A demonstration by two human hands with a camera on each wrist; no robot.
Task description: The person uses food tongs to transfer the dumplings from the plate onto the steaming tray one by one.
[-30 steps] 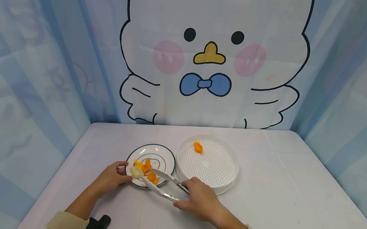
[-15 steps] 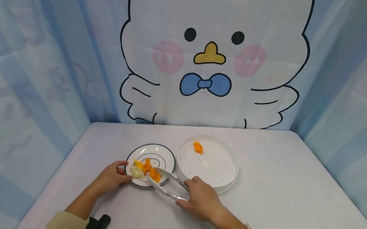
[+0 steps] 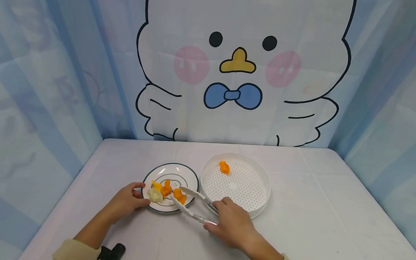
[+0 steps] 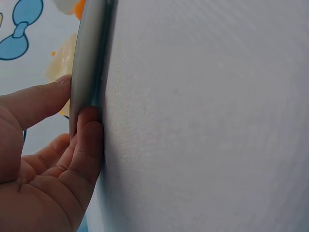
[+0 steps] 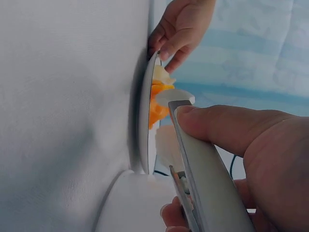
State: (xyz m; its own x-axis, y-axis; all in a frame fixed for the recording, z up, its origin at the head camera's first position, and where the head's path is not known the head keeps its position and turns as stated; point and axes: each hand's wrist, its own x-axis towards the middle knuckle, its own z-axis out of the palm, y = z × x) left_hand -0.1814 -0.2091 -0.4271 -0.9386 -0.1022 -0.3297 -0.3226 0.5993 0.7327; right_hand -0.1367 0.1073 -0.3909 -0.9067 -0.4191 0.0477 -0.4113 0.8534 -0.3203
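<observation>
My left hand (image 3: pixel 128 199) pinches the near-left rim of a white plate (image 3: pixel 188 177) with a dark edge line. In the left wrist view the thumb (image 4: pixel 43 104) presses on top and the fingers curl beneath. Metal tongs with pale tips (image 3: pixel 189 211) are held in my right hand (image 3: pixel 235 223). Their spread tips stand either side of an orange lumpy piece (image 3: pixel 180 196) on the plate's right part; whether they touch it I cannot tell. Left of it lie another orange piece (image 3: pixel 166 188), a yellow one (image 3: pixel 156 186) and a pale cream one (image 3: pixel 155 195).
Right beside the plate stands a white round tray (image 3: pixel 266 184) with a perforated bottom and raised wall. One orange piece (image 3: pixel 225 167) lies near its back left. A black object (image 3: pixel 113 254) is by the left sleeve. Curtains surround the white table (image 3: pixel 313 210).
The tongs and right hand have shifted slightly right and away from me. The orange piece between the tips has moved the same way, away from the others. My left hand stays put.
</observation>
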